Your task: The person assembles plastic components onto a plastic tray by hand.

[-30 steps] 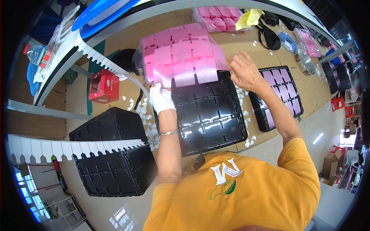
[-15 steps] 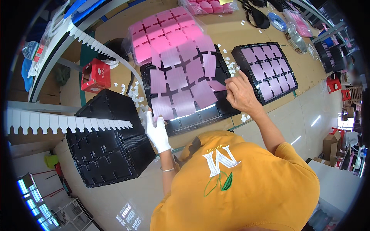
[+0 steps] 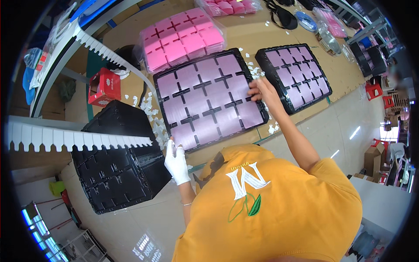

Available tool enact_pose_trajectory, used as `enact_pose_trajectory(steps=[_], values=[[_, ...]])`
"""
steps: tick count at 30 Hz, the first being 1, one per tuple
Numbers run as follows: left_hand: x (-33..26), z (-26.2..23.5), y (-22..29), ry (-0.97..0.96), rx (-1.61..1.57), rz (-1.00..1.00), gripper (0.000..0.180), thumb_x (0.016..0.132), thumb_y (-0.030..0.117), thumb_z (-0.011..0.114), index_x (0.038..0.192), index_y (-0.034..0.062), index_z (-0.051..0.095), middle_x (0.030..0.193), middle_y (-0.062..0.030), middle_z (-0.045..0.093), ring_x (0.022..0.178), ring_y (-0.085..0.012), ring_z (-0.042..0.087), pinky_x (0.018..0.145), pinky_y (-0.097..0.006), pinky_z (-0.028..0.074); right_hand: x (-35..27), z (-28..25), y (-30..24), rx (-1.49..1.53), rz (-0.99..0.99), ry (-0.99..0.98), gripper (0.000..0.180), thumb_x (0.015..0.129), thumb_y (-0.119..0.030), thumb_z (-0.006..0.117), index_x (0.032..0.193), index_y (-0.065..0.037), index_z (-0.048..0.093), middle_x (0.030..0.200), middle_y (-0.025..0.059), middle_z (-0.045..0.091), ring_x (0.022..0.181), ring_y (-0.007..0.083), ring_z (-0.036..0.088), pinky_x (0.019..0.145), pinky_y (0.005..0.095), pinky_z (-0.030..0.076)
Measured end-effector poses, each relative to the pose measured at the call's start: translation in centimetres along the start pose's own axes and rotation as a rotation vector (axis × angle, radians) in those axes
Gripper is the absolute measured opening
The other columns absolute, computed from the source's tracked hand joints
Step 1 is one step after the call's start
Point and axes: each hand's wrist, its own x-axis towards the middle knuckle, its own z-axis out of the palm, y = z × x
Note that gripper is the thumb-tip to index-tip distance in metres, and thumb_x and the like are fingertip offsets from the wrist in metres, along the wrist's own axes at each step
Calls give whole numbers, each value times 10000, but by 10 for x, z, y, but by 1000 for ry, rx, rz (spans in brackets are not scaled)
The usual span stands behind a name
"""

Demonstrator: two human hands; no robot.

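A shiny purple-pink sheet [image 3: 190, 91] with cross-shaped cutouts lies flat in a black plastic tray [image 3: 260, 107] before me. The tray's black ridges show through the cutouts. At the near left corner is my left hand [image 3: 176, 165] in a white glove, its fingers apart and touching the sheet's corner or the tray rim. My bare right hand [image 3: 267, 92] is over the tray's right edge, fingers loosely bent and apart, nothing visible in them. To its right stands another black tray stack [image 3: 267, 70] topped with a similar purple-pink sheet [image 3: 301, 97].
Bright pink cut sheets [image 3: 183, 39] in clear plastic lie behind the tray. Stacked black trays [image 3: 118, 170] stand at the left, below a white toothed strip [image 3: 78, 137]. A red box [image 3: 104, 87] and white scraps [image 3: 150, 111] are on the table.
The purple-pink sheet, raised and crooked over the tray before, now lies flat in it. My right hand has let go of the sheet's edge and moved slightly up. My left hand stays at the corner.
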Motion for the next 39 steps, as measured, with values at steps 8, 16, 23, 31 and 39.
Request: enact_pose_trajectory(steps=[8,16,23,31,39], values=[[0,0,30,-35,298,-12,473,818,73,596,1283,113,517,650,-20,534,545,-86,442,525,-260,408,98,6,-12,-549,-65,99,419,882,-379,544,1076,-8,549,894,58,630,599,115,581,576,251,465],[2,4,21,-59,513,33,484,794,137,616,1268,107,523,779,-141,632,663,-256,609,641,-360,478,156,14,-9,-743,-112,99,290,825,-330,605,931,-61,628,810,131,649,803,250,628,744,354,474],[8,13,40,-155,709,4,500,796,162,609,1276,88,489,960,-179,638,850,-330,628,755,-414,486,188,0,12,-600,-96,80,279,811,-325,617,934,-74,629,793,130,654,754,283,637,692,364,487],[0,-7,45,18,866,393,417,819,291,616,1139,30,563,1180,-180,513,1050,-380,507,854,-441,437,98,-33,-29,-966,-862,328,170,833,-158,619,957,-42,624,867,108,620,748,255,594,682,335,476],[7,0,34,-227,1038,746,553,832,510,488,1160,71,559,1294,-168,447,1108,-395,413,958,-551,314,-55,-15,10,-1333,-858,-31,447,765,-339,658,1136,-103,579,1287,118,462,1264,368,325,1001,528,285]])
